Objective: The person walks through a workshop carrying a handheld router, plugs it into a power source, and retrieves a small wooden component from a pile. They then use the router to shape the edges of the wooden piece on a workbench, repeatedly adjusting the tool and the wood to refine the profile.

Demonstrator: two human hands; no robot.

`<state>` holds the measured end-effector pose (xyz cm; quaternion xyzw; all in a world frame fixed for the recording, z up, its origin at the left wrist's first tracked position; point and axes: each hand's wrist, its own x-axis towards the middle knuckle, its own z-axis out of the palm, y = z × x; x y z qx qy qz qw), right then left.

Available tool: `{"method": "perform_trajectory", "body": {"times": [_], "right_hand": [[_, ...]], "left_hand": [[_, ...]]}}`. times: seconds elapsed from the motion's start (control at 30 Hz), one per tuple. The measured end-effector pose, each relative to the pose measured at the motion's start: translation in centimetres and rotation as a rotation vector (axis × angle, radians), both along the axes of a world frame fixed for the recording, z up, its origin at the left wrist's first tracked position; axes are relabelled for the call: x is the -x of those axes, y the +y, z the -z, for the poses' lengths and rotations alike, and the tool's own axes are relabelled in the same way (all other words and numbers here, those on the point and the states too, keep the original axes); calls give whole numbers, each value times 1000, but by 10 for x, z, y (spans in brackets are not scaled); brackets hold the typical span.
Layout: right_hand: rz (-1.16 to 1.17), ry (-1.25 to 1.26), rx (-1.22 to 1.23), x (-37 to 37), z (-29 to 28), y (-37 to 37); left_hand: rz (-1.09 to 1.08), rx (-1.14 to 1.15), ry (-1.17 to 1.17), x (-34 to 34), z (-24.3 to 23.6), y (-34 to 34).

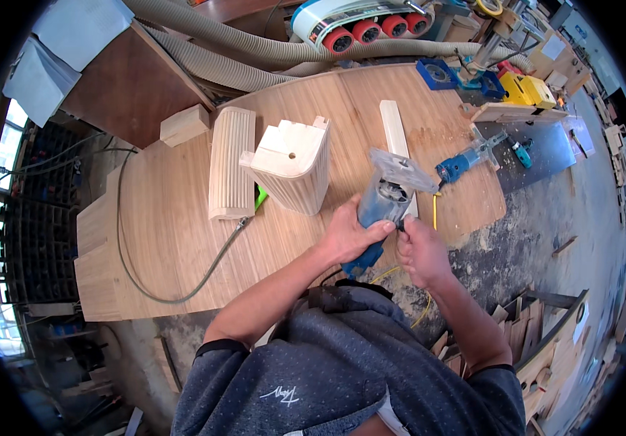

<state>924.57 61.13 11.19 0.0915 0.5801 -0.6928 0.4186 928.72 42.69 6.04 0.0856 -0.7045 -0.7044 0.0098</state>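
A blue and grey trim router (380,207) is tilted in front of me, its transparent base plate pointing up and away. My left hand (351,236) wraps round the router's body. At its right side my right hand (423,251) is closed, thumb and fingers pinching a small black knob. Beyond the router a pale wooden strip (391,127) lies on the wooden board (167,218). To the left stands a fluted, rounded wooden block (293,160) with a hole in its top. Beside it lies another fluted piece (231,160), with a bright green air tool (261,196) partly hidden between them.
A second blue router (462,166) rests on the board's right side. A dark air hose (182,296) loops across the left. Ribbed ducts (269,51) and a machine with red rollers (366,30) stand behind. A teal drill (522,154) and wood offcuts (524,327) are at right.
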Motion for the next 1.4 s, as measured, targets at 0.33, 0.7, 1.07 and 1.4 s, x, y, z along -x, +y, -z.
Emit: {"method": "perform_trajectory", "body": {"times": [0.33, 0.7, 1.07, 1.4], "right_hand": [[-54, 325, 26, 41, 1, 9], [18, 1737, -181, 91, 18, 11], [88, 1362, 117, 60, 5, -13], [355, 1243, 300, 59, -1, -19]], "left_hand": [[-4, -162, 70, 25, -3, 11], [89, -1312, -106, 49, -117, 82], [318, -1640, -24, 6, -129, 102], [-886, -7, 84, -76, -32, -114]]}}
